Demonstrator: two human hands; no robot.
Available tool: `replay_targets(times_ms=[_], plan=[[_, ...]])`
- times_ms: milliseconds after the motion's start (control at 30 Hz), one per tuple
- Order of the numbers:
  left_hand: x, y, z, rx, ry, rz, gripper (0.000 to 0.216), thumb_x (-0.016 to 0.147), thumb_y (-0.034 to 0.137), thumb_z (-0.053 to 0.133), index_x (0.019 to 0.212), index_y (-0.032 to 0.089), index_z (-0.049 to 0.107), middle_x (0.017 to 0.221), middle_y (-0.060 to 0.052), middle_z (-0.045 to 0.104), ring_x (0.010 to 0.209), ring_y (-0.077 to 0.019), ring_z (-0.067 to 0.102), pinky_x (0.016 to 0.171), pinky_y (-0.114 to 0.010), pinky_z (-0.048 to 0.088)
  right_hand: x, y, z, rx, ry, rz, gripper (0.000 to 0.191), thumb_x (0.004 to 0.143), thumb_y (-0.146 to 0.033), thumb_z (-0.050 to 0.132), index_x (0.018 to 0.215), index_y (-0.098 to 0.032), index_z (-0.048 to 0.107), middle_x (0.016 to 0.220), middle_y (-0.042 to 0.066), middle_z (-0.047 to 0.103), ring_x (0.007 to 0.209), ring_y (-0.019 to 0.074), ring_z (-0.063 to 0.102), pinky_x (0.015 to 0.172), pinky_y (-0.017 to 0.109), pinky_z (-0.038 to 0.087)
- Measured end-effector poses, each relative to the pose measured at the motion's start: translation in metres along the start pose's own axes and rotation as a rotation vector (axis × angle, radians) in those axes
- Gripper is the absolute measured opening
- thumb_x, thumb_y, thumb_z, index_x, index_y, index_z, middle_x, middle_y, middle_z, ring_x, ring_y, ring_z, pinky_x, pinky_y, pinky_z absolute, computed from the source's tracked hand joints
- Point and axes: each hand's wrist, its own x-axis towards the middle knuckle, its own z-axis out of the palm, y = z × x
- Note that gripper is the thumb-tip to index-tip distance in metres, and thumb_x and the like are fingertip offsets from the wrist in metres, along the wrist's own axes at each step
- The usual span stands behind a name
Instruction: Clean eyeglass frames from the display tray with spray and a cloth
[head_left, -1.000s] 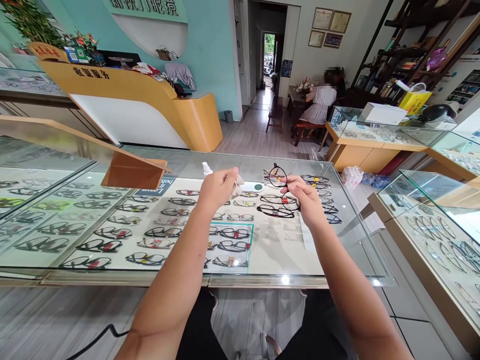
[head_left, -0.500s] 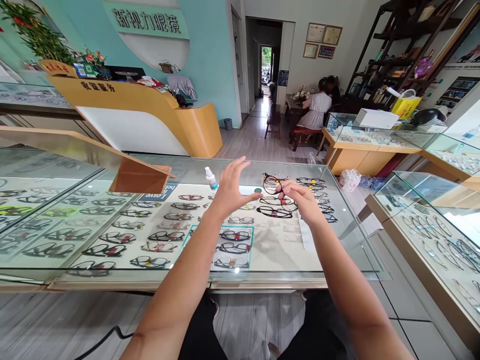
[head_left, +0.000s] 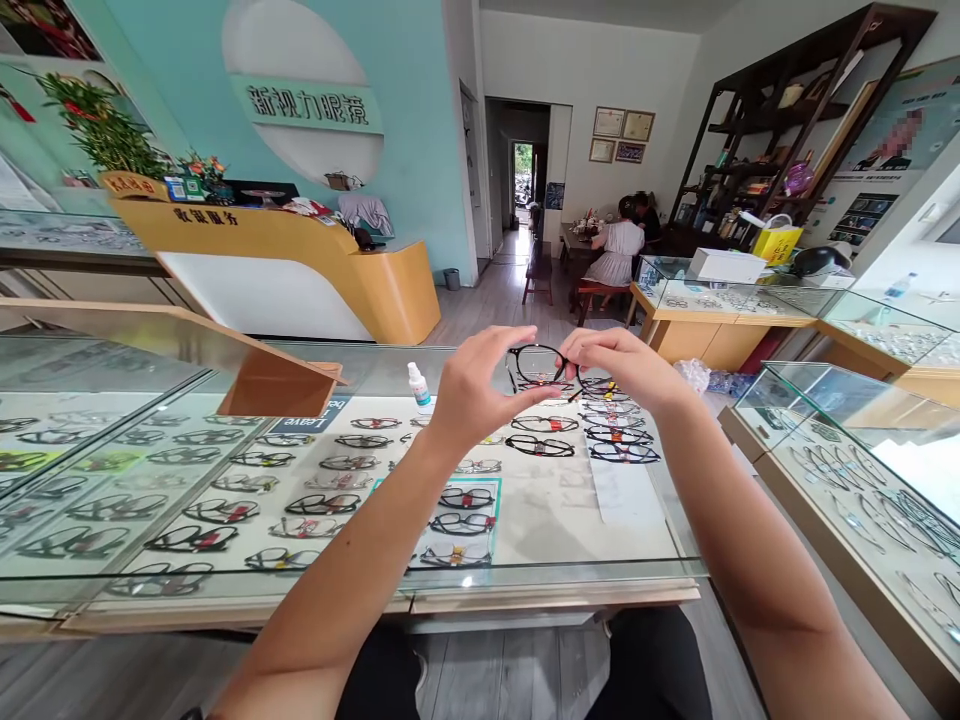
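Pinching black-framed glasses [head_left: 538, 366] between thumb and fingertips of the right hand [head_left: 619, 365], with a round lens showing in the gap between both hands. Curving the left hand [head_left: 476, 385] wide beside that lens, fingers above, thumb below; cannot tell if touching the rim. Holding all this above a glass-topped bench [head_left: 540, 535], over rows of spectacle frames [head_left: 540, 447], with a white bottle [head_left: 418, 386] just left of the left hand.

Black glasses [head_left: 560, 363] — round-rimmed, aloft, pinched by the right hand [head_left: 621, 364]
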Motion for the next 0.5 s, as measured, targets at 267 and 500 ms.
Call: replay_targets(times_ms=[267, 500], plan=[[0.028, 0.016, -0.010, 0.031, 0.176, 0.085, 0.063, 0.084, 0.065, 0.086, 0.132, 0.028, 0.073, 0.117, -0.007, 0.077, 0.109, -0.0248, 0.074, 0.096, -0.042, 0.064, 0.002, -0.046, -0.023, -0.173, 0.105, -0.121, 0.032, 0.102, -0.049, 0.066, 0.088, -0.024, 0.081, 0.099, 0.003, 0.074, 0.090, 0.0190, 0.065, 0.086, 0.038, 0.054], [0.052, 0.013, -0.018, -0.022, 0.380, 0.112, 0.059, 0.090, 0.070, 0.077, 0.139, 0.038, 0.069, 0.127, -0.004, 0.067, 0.120, -0.0243, 0.070, 0.098, -0.043, 0.066, -0.011, -0.035, -0.002, -0.335, 0.552, -0.429, 0.072, 0.092, -0.061, 0.081, 0.154, -0.039, 0.053, 0.156, 0.004, 0.058, 0.146, 0.0289, 0.055, 0.117, 0.051, 0.050]])
